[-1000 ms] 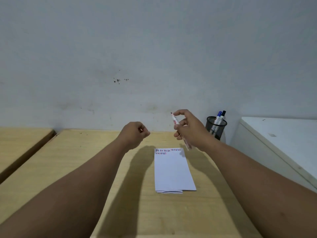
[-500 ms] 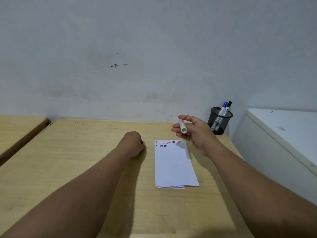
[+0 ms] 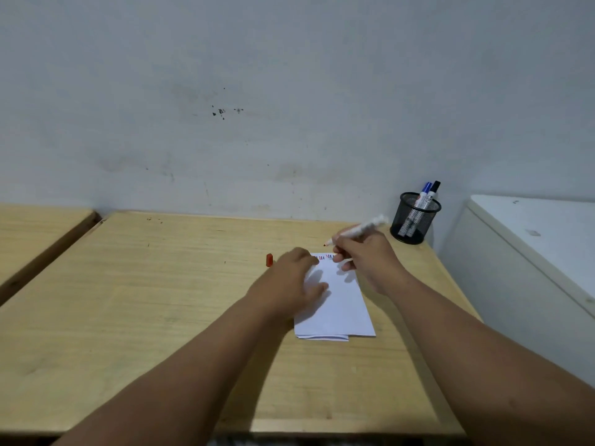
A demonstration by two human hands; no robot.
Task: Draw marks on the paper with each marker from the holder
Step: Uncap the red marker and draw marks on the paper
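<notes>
At centre frame, the left hand [image 3: 291, 283] is lying with fingers spread flat on the paper [image 3: 335, 304], while the right hand [image 3: 367, 257] is pinching an uncapped marker [image 3: 357, 231] over the paper's marked top edge. A red cap [image 3: 269, 260] is sitting just left, and the mesh holder [image 3: 415, 220] is standing at upper right, holding two markers [image 3: 426, 196].

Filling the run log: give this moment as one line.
right hand: holds uncapped white marker | left hand: pressing white folded paper | small red cap: on table
</notes>
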